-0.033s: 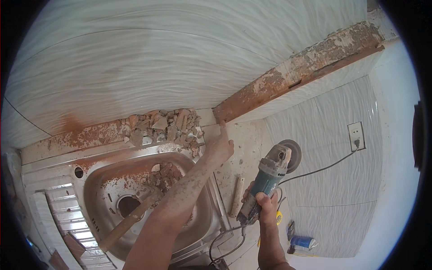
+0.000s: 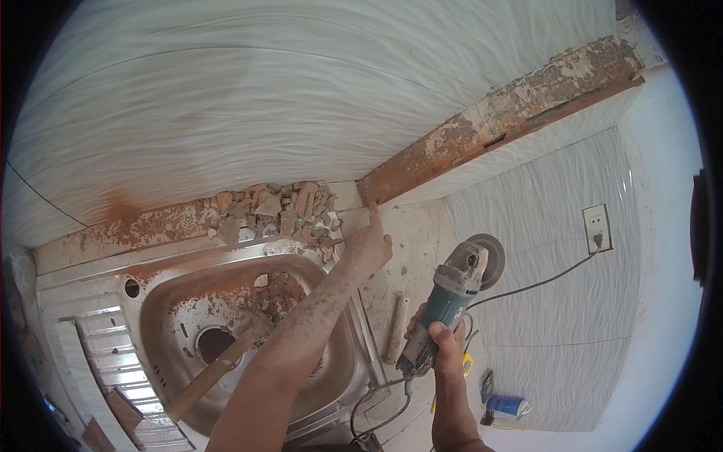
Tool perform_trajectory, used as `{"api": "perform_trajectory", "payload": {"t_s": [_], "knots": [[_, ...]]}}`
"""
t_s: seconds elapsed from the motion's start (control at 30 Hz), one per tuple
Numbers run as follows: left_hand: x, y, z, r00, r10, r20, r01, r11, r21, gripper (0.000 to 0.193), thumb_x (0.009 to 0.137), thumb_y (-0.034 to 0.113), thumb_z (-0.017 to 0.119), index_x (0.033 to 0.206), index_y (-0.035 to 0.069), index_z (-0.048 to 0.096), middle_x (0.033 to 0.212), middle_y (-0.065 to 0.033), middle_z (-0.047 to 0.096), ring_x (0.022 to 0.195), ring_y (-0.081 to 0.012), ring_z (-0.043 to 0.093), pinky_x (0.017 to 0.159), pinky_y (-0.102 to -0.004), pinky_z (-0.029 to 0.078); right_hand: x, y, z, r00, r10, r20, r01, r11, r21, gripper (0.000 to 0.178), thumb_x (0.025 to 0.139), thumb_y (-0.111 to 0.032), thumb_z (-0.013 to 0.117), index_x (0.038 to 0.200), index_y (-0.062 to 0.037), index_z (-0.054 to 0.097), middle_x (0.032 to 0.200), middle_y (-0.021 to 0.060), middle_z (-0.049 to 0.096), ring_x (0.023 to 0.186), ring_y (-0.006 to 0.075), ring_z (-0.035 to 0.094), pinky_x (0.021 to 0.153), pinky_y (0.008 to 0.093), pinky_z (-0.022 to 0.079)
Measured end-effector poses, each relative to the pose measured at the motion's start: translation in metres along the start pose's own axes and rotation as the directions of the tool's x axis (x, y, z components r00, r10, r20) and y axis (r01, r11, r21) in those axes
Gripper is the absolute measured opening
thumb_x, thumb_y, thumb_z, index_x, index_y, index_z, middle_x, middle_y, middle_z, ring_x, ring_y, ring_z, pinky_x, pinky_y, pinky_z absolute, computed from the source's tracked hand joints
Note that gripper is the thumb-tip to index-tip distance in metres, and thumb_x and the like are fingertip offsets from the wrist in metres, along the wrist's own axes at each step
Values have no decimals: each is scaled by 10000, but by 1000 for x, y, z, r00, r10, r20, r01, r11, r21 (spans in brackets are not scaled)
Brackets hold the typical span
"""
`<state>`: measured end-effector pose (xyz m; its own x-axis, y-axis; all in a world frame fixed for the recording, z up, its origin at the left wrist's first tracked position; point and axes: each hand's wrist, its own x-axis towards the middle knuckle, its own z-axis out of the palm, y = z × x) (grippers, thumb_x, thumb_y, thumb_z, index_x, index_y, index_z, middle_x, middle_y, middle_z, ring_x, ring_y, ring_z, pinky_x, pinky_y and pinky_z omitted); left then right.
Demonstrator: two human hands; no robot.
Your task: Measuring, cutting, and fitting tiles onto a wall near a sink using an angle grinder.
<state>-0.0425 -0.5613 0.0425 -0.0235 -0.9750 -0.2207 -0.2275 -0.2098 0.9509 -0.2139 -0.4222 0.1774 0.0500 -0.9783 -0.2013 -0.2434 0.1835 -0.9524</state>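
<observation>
My right hand [image 2: 444, 344] is wrapped round the body of an angle grinder [image 2: 449, 305]. The tool is green and grey, dusty, with its round disc at the upper end, facing away from me. A dark power cord [image 2: 538, 286] is seen by the grinder and at the wall outlet. My left hand [image 2: 367, 245] holds nothing. Its index finger stretches out to the lower end of a bare brown strip [image 2: 459, 143] cut along the tiled wall, while the thumb sticks out and the other fingers look bent. The fingertip appears to touch the strip's edge.
A steel sink [image 2: 162, 324] below my left forearm holds rubble and a wooden-handled hammer [image 2: 218, 369]. Broken tile pieces [image 2: 282, 207] are heaped behind it. A pale stick-like piece [image 2: 397, 328] lies on the counter. A wall outlet [image 2: 596, 228] and a blue package [image 2: 506, 407] are at the right.
</observation>
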Motion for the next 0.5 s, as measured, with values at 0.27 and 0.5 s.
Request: {"api": "perform_trajectory", "payload": {"t_s": [0.27,0.5], "knots": [[-3,-3,-6,972,231,-49,-234,970,-63,925,989,178,633,1655,-39,28,809,-249,707,835,-445,709,820,-535,548,8,10,-4,1000,-16,-6,16,999,-45,700,756,-501,756,1172,37,592,944,129,679,769,239,719,678,380,611],[0,-36,-2,984,146,-98,-158,978,-136,784,1053,225,569,1679,42,133,775,-103,629,683,-182,616,685,-346,535,19,19,12,991,46,128,-47,999,3,581,796,-385,765,1172,25,598,901,106,701,794,215,712,721,354,584]]}}
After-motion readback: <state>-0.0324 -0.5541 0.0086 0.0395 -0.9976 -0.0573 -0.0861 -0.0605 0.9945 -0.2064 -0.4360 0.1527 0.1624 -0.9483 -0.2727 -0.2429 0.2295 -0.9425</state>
